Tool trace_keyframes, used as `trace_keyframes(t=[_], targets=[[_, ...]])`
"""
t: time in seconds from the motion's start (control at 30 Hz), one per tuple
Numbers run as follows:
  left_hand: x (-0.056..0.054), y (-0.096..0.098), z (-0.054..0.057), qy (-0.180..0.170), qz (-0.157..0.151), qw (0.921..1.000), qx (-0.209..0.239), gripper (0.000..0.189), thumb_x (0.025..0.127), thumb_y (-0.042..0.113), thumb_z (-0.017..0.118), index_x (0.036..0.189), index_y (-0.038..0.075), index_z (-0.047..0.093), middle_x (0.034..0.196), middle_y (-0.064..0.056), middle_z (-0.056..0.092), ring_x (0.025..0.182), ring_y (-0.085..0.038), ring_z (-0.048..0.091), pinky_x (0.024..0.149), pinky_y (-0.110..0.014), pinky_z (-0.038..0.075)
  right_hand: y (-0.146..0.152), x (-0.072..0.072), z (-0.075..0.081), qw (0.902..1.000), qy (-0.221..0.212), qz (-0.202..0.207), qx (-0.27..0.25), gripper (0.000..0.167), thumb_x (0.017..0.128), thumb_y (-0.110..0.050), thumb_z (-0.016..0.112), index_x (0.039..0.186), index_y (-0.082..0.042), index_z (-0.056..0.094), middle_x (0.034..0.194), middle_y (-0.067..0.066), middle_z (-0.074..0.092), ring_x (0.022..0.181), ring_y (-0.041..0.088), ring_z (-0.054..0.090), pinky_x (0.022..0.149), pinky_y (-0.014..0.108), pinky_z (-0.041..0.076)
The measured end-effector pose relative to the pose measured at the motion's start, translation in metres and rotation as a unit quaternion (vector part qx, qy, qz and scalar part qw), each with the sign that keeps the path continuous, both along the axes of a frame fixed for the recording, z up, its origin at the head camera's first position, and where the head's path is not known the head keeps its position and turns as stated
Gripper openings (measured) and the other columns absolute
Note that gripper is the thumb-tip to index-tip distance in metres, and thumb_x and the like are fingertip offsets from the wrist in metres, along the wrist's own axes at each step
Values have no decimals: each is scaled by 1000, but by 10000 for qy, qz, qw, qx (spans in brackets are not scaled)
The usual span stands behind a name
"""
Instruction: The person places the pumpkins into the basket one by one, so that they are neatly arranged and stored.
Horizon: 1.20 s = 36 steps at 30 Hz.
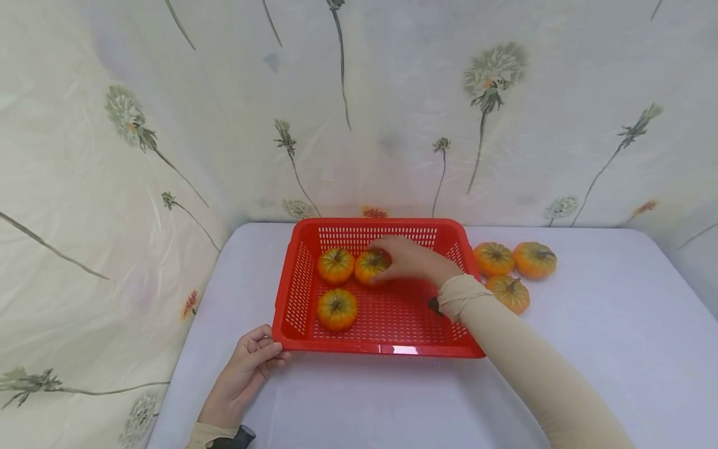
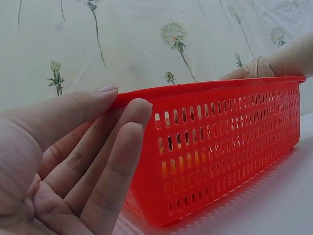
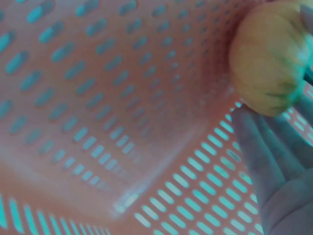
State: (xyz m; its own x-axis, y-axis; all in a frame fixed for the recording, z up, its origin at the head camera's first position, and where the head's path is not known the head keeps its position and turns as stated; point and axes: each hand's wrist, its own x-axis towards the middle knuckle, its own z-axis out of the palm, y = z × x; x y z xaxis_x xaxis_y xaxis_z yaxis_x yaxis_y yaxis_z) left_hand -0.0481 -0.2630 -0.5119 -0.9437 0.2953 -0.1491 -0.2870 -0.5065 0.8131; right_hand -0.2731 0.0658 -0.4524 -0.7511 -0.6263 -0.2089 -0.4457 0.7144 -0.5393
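Note:
A red plastic basket with slotted walls stands on the table. At its near left corner my left hand grips the rim, thumb on top and fingers against the outer wall, as the left wrist view shows. Inside the basket, my right hand holds a small orange pumpkin around its sides near the back wall. Two more pumpkins lie to its left, a back one and a front one. In the right wrist view the held pumpkin is partly covered by fingers.
Three more pumpkins sit outside the basket's right wall: one, another beside it, and a nearer one partly behind the sleeve. A white cloth covers the table. Behind it hangs a dandelion-printed curtain.

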Motion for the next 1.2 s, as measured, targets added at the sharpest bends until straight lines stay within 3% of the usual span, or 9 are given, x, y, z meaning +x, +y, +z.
trace_keyframes(t=[0.33,0.63,0.87,1.2], targets=[[0,0,0,66,-11,10000,6,22,102,-5,52,105,13,65,96,2,79,86,-8,77,80,-21,63,8,2,22,9993,-27,-303,-228,84,78,-51,87,150,-26,51,151,-2,54,141,22,47,116,54,46],[1,0,1,83,-65,9999,96,23,103,-4,50,105,13,65,95,2,79,87,-8,77,80,-20,62,23,1,48,9972,213,-266,-664,76,82,-45,86,147,-19,54,146,6,60,135,26,56,113,51,50],[1,0,0,62,-32,10000,-2,22,103,-4,51,105,13,65,96,2,79,87,-8,76,81,-21,62,41,10,69,9931,334,-602,-949,75,82,-46,86,146,-23,54,140,0,62,131,27,57,108,54,53],[0,0,0,31,-9,10000,-12,23,103,-4,51,104,14,66,96,2,79,86,-8,77,81,-21,63,72,19,84,9869,529,-824,-1280,73,85,-46,84,147,-24,53,145,5,60,134,29,57,103,55,57]])
